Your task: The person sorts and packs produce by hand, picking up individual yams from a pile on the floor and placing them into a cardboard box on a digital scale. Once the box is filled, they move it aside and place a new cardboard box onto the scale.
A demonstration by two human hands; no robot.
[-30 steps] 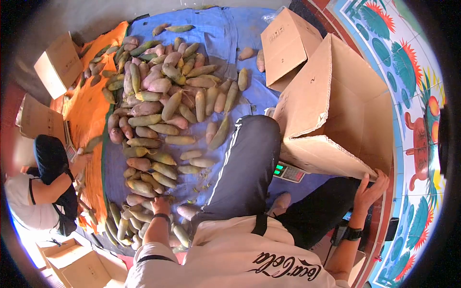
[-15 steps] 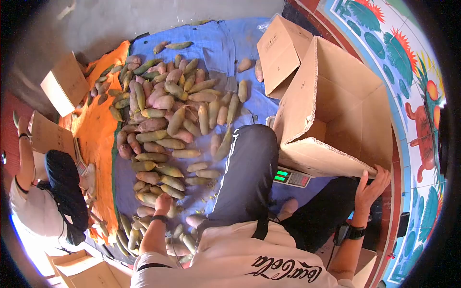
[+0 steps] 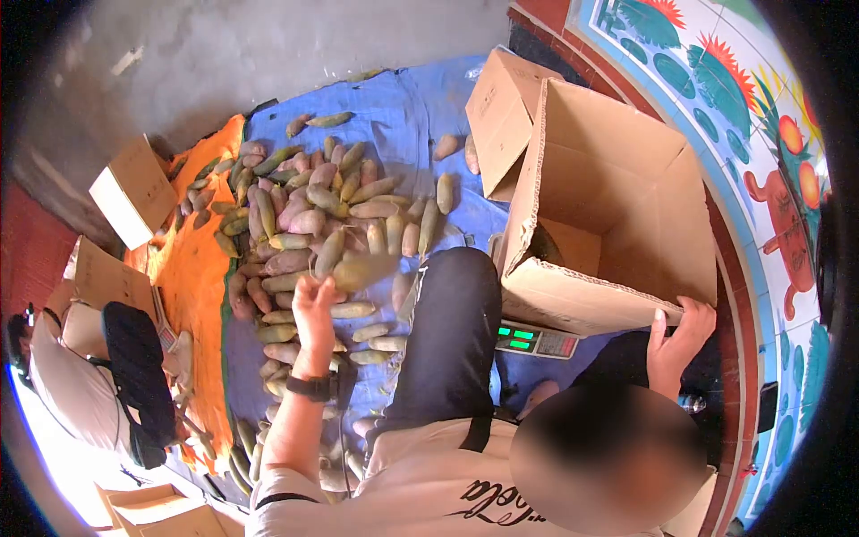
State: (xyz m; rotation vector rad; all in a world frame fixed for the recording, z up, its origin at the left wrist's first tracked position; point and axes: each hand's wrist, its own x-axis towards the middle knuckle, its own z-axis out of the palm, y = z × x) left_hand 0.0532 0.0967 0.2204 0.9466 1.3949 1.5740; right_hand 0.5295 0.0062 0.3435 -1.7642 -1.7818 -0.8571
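My left hand (image 3: 316, 309) is raised over the heap of radishes (image 3: 291, 215), its fingers loosely bent. A motion-blurred green radish (image 3: 365, 270) shows just beyond the fingertips. My right hand (image 3: 684, 336) grips the near rim of a large open cardboard box (image 3: 617, 116), tilted with its opening towards me. Just inside the box's left wall a dark green radish (image 3: 542, 245) shows partly, its lower part hidden by the flap. Under the box's near side sits a scale (image 3: 537, 340) with lit green digits.
Radishes lie on a blue sheet (image 3: 398, 98) and an orange sheet (image 3: 192, 268). Another cardboard box (image 3: 497, 112) stands behind the large one. At the left a co-worker (image 3: 85, 385) sits beside a box (image 3: 112, 277). A painted tile wall (image 3: 743, 152) borders the right.
My left hand has risen from the near radishes to above the heap, and a blurred radish appears beside it. A radish now shows inside the box. My right hand stays on the rim.
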